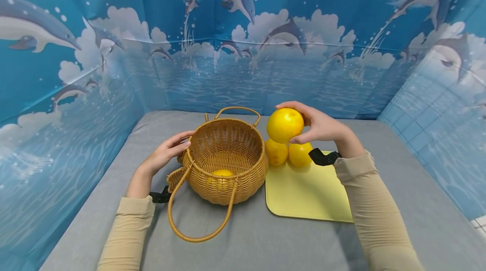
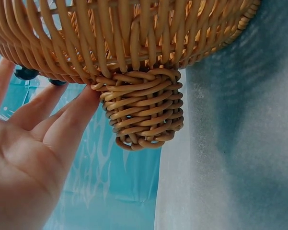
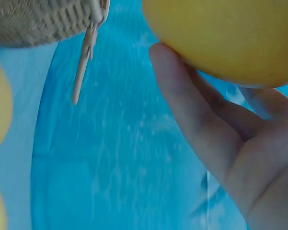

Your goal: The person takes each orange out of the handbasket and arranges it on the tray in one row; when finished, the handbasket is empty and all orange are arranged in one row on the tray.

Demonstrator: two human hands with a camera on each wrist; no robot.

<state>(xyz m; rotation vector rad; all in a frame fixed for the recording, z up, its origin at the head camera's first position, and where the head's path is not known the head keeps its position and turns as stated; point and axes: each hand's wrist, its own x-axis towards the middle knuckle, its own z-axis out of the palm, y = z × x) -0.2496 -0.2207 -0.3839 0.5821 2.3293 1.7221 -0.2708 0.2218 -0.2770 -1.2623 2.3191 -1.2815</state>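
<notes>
My right hand [image 1: 319, 123] grips a round yellow grapefruit [image 1: 284, 125] above the table, thumb below and fingers over the top. In the right wrist view the grapefruit [image 3: 230, 38] rests against the fingers. Two more grapefruits, a left one [image 1: 276, 152] and a right one [image 1: 300, 154], sit beneath it on the green board's far edge. With fairly straight fingers my left hand [image 1: 163, 153] touches the left side of a wicker basket [image 1: 228, 186] near its rim. Inside the basket lies another grapefruit [image 1: 222, 173], partly hidden by the front wall.
One looped handle [image 1: 201, 239] hangs toward me onto the grey tabletop [image 1: 247, 245]; the other handle [image 1: 238, 108] stands at the back. A yellow-green board [image 1: 307, 199] lies right of the basket. Dolphin-printed curtains [image 1: 235, 73] enclose the table. A woven nub [image 2: 144, 110] juts from the basket's side.
</notes>
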